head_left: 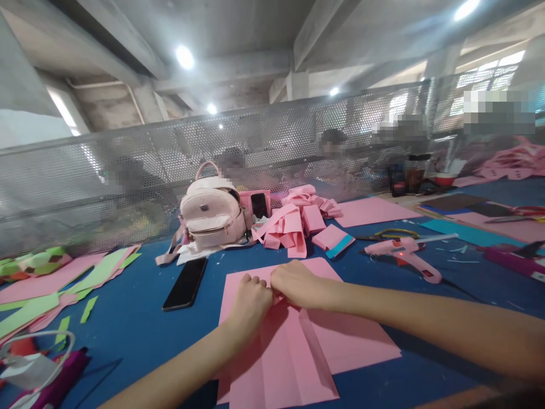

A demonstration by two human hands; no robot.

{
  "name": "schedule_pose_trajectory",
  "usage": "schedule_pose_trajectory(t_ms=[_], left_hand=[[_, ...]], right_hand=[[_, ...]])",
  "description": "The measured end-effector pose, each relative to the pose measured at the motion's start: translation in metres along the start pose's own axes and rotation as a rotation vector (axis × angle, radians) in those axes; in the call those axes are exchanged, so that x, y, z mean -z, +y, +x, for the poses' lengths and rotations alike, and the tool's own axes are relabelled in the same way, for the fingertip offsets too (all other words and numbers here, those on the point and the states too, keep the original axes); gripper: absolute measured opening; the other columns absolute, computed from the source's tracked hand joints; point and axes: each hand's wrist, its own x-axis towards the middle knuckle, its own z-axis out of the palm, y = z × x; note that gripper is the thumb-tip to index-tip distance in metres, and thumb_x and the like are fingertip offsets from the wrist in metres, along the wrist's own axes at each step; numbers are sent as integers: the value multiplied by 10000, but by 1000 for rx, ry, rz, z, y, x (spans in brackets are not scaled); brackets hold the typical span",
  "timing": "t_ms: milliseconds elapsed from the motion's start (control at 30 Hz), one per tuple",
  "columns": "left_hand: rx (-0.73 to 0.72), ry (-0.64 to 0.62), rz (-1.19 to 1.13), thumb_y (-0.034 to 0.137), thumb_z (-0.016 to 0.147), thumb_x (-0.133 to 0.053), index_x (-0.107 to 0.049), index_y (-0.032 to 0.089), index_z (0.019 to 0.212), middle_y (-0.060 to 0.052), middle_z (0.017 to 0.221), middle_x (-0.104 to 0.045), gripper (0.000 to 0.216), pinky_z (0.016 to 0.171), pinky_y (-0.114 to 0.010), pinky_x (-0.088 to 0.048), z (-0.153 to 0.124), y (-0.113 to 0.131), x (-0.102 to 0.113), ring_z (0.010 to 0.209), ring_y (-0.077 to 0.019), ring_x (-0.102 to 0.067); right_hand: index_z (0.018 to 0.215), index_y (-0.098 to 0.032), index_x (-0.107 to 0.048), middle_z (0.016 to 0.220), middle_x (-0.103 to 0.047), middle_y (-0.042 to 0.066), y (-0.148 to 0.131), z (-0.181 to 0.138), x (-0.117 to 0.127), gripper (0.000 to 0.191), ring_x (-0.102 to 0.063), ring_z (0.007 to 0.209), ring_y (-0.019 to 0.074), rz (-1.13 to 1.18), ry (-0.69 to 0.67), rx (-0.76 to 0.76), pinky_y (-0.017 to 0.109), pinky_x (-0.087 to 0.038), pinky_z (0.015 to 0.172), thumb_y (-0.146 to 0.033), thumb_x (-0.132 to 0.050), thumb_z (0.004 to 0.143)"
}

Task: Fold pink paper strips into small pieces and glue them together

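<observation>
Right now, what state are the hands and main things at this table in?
Left hand: fingers curled on the pink paper
Right hand: fingers curled, beside the left
Pink paper: creased
Backpack: upright, handle raised
Large phone: lying flat, screen dark
Pink strips: folded, heaped
Glue gun: lying on its side, red light showing

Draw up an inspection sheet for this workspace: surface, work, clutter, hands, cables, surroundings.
Surface: blue table, green scraps at left.
Work: creased pink paper atop flat pink sheets.
Clutter: backpack, black phone, pink strips; glue gun at right.
Hands: left hand and right hand side by side, curled over pink paper; grip hidden.
Cables: dark cord from glue gun; white cord at lower left.
Surroundings: mesh partition, people behind it, lit ceiling lamps.
</observation>
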Motion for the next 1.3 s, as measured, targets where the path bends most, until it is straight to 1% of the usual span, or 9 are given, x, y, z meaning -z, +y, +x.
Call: schedule_pose_trajectory(t_ms=[167,300,400,533,733,867,1000,1133,1300], left_hand=[[-33,-1,16,49,842,-616,-739,136,905,-149,879,-728,164,742,-360,-399,-2,-3,-3,905,-285,-674],[-31,19,12,56,868,-583,-739,144,870,-141,865,-729,180,720,-358,-393,-2,-11,0,863,-270,-682],[-17,39,9,57,910,-524,-737,137,869,-142,860,-726,231,713,-362,-380,-1,-13,-1,855,-269,-683],[-11,63,7,77,960,-460,-742,128,908,-161,864,-719,291,753,-385,-366,0,-11,-12,850,-272,-672],[-17,42,17,2,876,-517,-738,125,841,-150,788,-704,255,760,-387,-363,4,-6,-26,793,-261,-661],[-24,29,41,-9,840,-517,-733,140,858,-139,807,-710,263,765,-381,-380,2,-8,-21,816,-260,-663],[10,37,-55,91,846,-551,-720,163,840,-117,865,-724,184,766,-373,-393,-4,-21,-9,832,-254,-665],[83,47,-163,194,878,-539,-710,177,788,-88,849,-731,194,718,-352,-394,-7,-29,-3,818,-255,-675],[110,54,-187,225,878,-564,-712,193,796,-65,866,-729,172,690,-336,-386,-6,-26,-1,840,-257,-676]], right_hand=[[776,-180,-767,759,-753,74,14,-3,-5,205,-652,685,196,-22,-16,51,281,-240,504,-42,-674,656],[771,-142,-756,760,-748,115,22,-6,-7,202,-640,669,204,-61,25,10,306,-207,505,-14,-644,660],[782,-118,-746,762,-740,139,19,-7,-8,194,-643,683,225,-82,35,-18,310,-212,518,1,-627,686],[791,-112,-738,764,-733,138,14,-6,-8,189,-652,732,241,-90,19,-10,297,-240,532,9,-662,666],[765,-114,-732,744,-723,131,11,-3,-6,153,-658,749,248,-106,-28,26,298,-260,539,-21,-719,644],[781,-126,-735,753,-731,121,15,-7,-5,162,-662,759,243,-94,-31,44,301,-246,533,-25,-700,660],[814,-138,-745,798,-749,123,25,-7,1,254,-679,752,230,-112,3,13,307,-220,526,28,-613,674],[801,-127,-750,805,-754,154,31,2,1,263,-699,766,276,-185,16,-18,302,-251,539,43,-627,643],[765,-120,-745,789,-754,154,25,10,-8,248,-706,799,287,-186,9,9,302,-299,563,53,-645,618]])
